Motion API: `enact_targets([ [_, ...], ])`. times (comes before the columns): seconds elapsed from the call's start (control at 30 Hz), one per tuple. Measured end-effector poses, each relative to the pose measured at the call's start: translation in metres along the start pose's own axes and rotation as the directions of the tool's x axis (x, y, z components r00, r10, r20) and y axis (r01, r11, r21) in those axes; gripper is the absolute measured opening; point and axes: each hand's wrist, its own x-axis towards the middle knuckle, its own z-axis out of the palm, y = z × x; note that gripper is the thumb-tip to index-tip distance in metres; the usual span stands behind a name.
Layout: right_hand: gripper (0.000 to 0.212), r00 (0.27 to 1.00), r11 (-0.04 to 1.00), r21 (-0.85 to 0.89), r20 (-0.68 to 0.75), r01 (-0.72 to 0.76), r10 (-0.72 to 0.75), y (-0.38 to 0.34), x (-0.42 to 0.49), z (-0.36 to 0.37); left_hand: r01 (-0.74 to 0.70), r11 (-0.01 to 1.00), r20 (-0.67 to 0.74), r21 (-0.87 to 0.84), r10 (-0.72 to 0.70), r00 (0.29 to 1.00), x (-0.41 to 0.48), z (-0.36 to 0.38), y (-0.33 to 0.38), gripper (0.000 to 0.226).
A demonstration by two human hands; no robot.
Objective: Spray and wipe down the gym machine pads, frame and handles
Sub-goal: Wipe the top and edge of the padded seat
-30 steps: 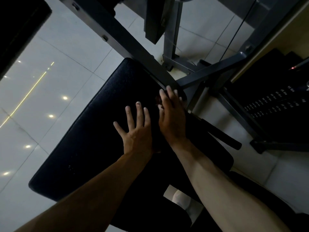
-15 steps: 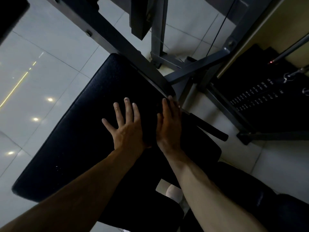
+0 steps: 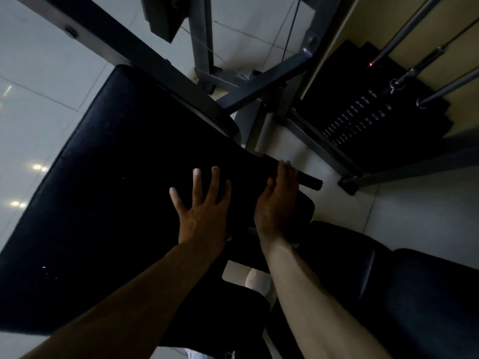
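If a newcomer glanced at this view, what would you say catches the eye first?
Two bare hands at the centre: the left hand lies flat, fingers spread, on the big black pad, and the right hand, fingers straight and together, is at the pad's right edge by a short black grip. Behind them, grey frame bars cross toward the weight stack at upper right.

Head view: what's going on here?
A person leans over the gym machine's black pad, both bare hands on it with fingers straight. The left hand lies spread mid-pad; the right hand is at the pad's right edge, fingertips by a black handle. No cloth or spray bottle can be made out in this dim view.
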Motion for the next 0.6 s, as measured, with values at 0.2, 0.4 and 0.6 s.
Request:
enact_targets([
  [0.2, 0.057, 0.991, 0.99, 0.106, -0.094, -0.088, 0.098, 0.037, -0.048, -0.032, -0.01, 1.0, -0.02, 0.023, 0.011, 1.0, 0.0, -0.001, 0.0, 0.131],
  [0.4, 0.054, 0.941, 0.941, 0.172, -0.129, -0.291, 0.314, 0.047, -0.033, -0.015, -0.017, 0.999, -0.042, 0.03, 0.018, 0.999, 0.0, 0.002, -0.001, 0.131],
  [0.6, 0.056, 0.985, 0.99, 0.094, -0.127, -0.102, 0.113, 0.051, -0.085, -0.019, -0.015, 1.0, -0.056, 0.025, 0.016, 0.998, 0.0, 0.002, -0.001, 0.132],
])
